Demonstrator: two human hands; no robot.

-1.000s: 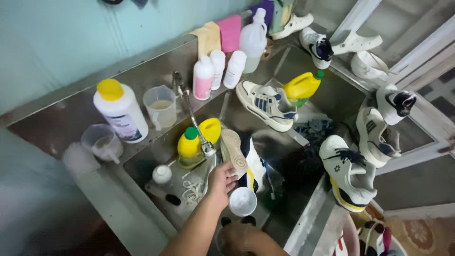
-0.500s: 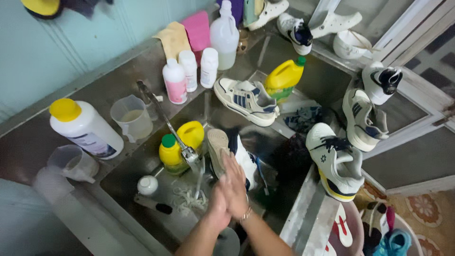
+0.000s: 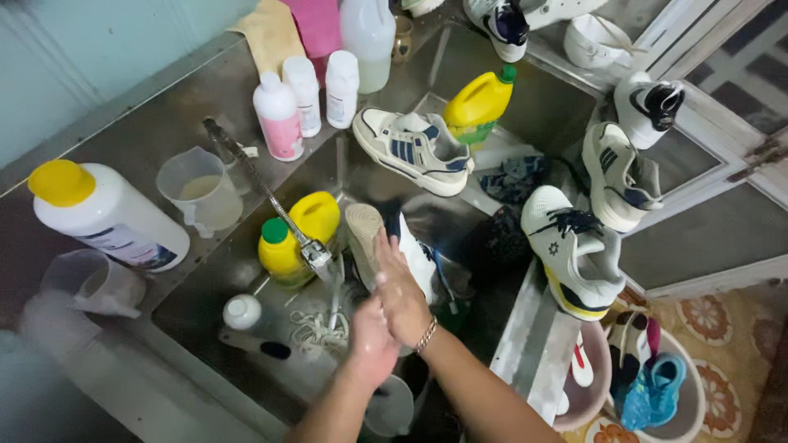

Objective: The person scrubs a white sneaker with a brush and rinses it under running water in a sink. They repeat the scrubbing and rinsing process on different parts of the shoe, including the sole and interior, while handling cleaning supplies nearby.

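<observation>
Shoe (image 3: 392, 246) upright in sink (image 3: 525, 123), sole just beyond right hand (image 3: 402, 297), fingers (image 3: 384, 253) flat on it, unclamped; left hand (image 3: 371, 344) loosely curled. Likely wet, slippery, stiff-soled; best gripped at heel.

Your hands meet over a white shoe (image 3: 410, 246) with a tan sole, beside a yellow jug (image 3: 297, 236) with a green cap – a second one (image 3: 478, 100) matches it. You have a cream sneaker (image 3: 414, 148) with navy stripes, a white sneaker (image 3: 574, 250) with black laces and a yellow sole edge, and a white bottle (image 3: 103, 217) capped in yellow. There's a pink-labelled white bottle (image 3: 277, 116), a pink cloth (image 3: 316, 25) – and a blue shoe (image 3: 652, 390) over a floral-patterned floor (image 3: 730, 336).
</observation>
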